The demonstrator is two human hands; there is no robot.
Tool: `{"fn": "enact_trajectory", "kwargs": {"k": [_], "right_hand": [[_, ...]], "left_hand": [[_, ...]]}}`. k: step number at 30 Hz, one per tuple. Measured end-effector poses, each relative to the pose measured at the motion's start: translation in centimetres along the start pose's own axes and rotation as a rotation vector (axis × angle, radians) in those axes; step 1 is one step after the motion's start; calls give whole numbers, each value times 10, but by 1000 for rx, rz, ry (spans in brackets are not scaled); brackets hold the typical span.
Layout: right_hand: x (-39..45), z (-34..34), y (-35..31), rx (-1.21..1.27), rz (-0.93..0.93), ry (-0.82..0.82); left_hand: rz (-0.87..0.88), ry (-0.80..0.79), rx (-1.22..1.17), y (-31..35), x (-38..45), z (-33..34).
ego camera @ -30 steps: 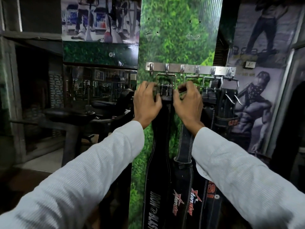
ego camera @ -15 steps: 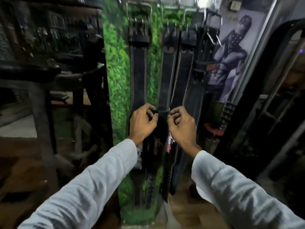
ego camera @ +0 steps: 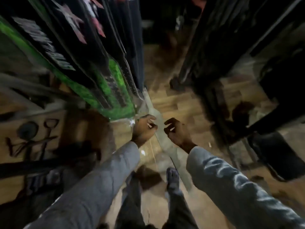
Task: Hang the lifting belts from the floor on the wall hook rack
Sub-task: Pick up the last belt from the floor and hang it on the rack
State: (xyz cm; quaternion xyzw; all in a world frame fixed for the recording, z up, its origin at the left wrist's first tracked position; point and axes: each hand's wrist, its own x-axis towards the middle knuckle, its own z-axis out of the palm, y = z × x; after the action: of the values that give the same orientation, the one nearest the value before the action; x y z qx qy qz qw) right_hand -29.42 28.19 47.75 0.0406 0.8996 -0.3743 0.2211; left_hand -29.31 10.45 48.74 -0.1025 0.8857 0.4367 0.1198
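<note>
The view is blurred and points steeply down. Several black lifting belts with white and red lettering hang against the green leaf-print wall panel at the upper left; only their lower parts show, and the hook rack is out of view. My left hand and my right hand hang side by side below the belt ends, over the floor. Both have loosely curled fingers, hold nothing and touch no belt. No belt shows clearly on the floor.
A wooden floor lies below, with my feet at the bottom centre. Dark gym machine frames crowd the right side. Dark metal handles and a round piece lie on the floor at left.
The view has swung from the rack down to the floor. Both hands have let go of the hanging belt and dropped below the belt ends, holding nothing.
</note>
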Motion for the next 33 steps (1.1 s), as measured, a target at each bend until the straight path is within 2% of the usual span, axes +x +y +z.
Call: {"fn": "enact_trajectory", "kwargs": {"k": [5, 11, 18, 21, 25, 29, 33], "right_hand": [[-17, 65, 169, 21, 230, -127], [-16, 175, 344, 32, 480, -129], [15, 290, 516, -53, 701, -155], [30, 328, 571, -32, 754, -89], [52, 378, 620, -69, 726, -2], [72, 409, 638, -207, 674, 14], [79, 402, 647, -283, 709, -36]], "left_hand": [[-181, -156, 51, -73, -25, 147], [-328, -267, 90, -201, -48, 295], [-316, -394, 25, -347, -45, 424], [-320, -450, 31, -387, -32, 464], [-365, -442, 73, -423, -14, 504], [-494, -463, 81, -461, -3, 533], [-632, -374, -38, -469, -8, 538]]}}
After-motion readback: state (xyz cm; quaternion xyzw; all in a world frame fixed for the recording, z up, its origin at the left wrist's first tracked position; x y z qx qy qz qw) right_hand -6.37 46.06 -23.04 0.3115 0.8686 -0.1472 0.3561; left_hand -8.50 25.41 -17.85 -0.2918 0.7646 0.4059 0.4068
